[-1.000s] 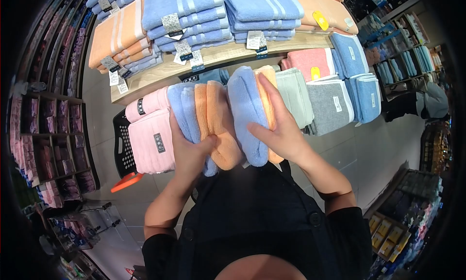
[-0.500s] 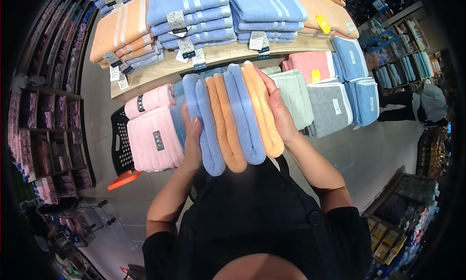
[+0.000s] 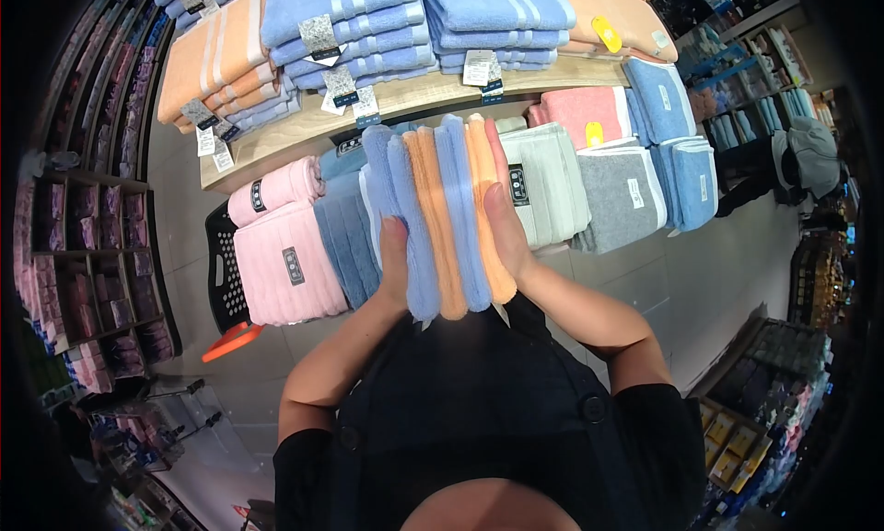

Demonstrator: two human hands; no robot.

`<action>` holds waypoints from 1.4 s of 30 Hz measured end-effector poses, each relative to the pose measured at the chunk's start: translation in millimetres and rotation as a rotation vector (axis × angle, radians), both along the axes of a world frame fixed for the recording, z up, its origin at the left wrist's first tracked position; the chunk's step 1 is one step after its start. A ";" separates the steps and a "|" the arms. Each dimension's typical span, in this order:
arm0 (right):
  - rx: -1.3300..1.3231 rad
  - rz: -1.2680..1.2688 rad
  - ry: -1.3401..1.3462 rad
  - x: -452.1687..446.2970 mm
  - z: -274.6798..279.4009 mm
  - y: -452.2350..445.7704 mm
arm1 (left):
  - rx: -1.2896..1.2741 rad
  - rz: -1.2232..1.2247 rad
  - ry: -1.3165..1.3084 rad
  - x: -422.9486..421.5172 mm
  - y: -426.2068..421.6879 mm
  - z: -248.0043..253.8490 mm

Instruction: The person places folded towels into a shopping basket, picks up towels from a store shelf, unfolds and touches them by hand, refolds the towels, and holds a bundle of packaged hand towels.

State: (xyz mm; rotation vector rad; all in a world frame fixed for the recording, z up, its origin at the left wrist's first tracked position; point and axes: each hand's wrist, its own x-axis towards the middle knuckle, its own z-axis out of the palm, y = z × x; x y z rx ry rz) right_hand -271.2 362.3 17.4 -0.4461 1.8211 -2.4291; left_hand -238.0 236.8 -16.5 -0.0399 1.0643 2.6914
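Note:
A bundle of folded blue and orange towels (image 3: 437, 227) stands on edge between my two hands, its layers side by side. My left hand (image 3: 394, 259) presses the blue side, thumb toward me and the other fingers hidden. Against the orange side rests my right hand (image 3: 506, 227), with its thumb in front. Left of the bundle are darker blue towels (image 3: 348, 236) and pink towels (image 3: 285, 264). Just right of it stand pale green towels (image 3: 552, 186), then grey towels (image 3: 622, 199).
A wooden shelf (image 3: 267, 151) beyond my hands bears stacks of blue towels (image 3: 345, 15) and orange towels (image 3: 216, 57). A black basket (image 3: 221, 264) with an orange handle (image 3: 232, 342) is at the left. At the far right is another person (image 3: 806, 163).
Both hands have come closer together, squeezing the blue and orange towels into one narrower, aligned bundle. Darker blue towels and a black label on the green ones now show beside it.

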 end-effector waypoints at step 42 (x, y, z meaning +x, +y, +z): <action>0.195 0.156 -0.293 16.2 59.0 48.5 | 0.356 0.124 -0.055 39.8 -28.6 5.3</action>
